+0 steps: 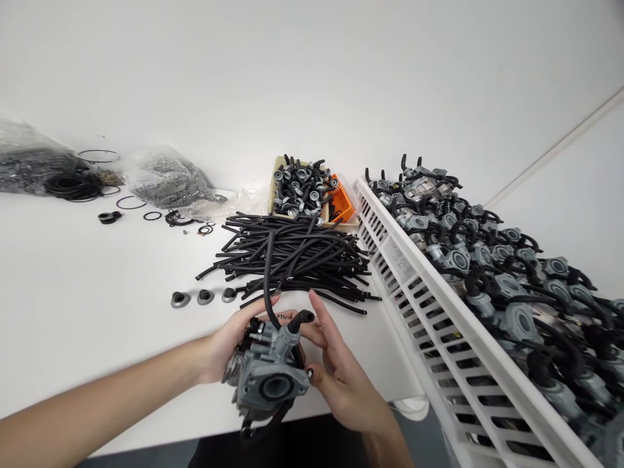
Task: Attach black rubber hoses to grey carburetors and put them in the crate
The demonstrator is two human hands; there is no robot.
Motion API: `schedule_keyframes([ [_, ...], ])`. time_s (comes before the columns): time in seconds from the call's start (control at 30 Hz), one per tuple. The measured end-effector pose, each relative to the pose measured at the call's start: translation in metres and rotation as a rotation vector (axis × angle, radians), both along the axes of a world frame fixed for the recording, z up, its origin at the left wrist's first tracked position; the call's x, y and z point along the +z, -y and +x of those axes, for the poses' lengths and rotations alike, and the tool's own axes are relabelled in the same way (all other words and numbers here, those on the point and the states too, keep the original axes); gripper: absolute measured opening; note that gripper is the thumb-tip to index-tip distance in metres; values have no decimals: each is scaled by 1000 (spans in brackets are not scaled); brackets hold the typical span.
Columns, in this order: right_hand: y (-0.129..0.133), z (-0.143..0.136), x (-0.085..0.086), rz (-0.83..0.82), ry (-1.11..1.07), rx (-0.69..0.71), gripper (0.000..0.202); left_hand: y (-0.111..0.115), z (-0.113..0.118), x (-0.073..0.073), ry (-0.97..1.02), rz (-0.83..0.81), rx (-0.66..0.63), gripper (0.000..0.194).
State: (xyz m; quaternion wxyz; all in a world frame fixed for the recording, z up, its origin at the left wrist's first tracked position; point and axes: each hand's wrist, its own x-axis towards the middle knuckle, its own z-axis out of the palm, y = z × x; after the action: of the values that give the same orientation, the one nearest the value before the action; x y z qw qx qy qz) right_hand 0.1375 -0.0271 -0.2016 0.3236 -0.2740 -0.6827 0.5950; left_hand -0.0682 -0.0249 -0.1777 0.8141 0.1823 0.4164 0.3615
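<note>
A grey metal carburetor (268, 377) is held up over the table's front edge, its round bore facing me. My left hand (227, 344) is closed around its left side, the fingers partly hidden behind the body. At its right side is my right hand (336, 370), thumb against the flange and some fingers behind the body, the index finger stretched upward. A black rubber hose (268, 279) rises from the carburetor's top, and a short black elbow (303, 318) sits on the upper spout. Just beyond my hands lies a pile of black hoses (302, 250).
Three grey caps with black centres (205, 296) stand left of the hoses. Behind the pile is a cream bin (276, 185) of small fittings beside an orange tray (344, 201). A white slotted crate (419, 286) full of carburetors fills the right. Plastic bags (166, 175) and rubber rings (153, 216) lie back left.
</note>
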Motion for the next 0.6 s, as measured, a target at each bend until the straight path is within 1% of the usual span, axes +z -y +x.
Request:
schedule_keyframes([
  [0.07,-1,-2,-3,4,-27,-30,74,0,0,1,61,-118,-50,56],
  [0.1,-1,-3,-5,-7,-50,-56,73,0,0,2,79,-150,-60,60],
  [0.2,-3,-7,-6,-72,-139,-138,72,1,2,4,69,-143,-15,62],
  [0.3,-5,-11,-5,-100,-201,-213,68,2,4,3,84,-77,51,60],
  [0.4,-7,-11,-4,-72,-181,-353,62,1,7,1,78,18,145,61],
  [0.5,-10,-9,-7,-16,-138,-480,59,0,8,-1,96,134,220,65],
  [0.6,-12,-5,-13,24,-154,-545,53,-1,8,-3,118,212,265,69],
])
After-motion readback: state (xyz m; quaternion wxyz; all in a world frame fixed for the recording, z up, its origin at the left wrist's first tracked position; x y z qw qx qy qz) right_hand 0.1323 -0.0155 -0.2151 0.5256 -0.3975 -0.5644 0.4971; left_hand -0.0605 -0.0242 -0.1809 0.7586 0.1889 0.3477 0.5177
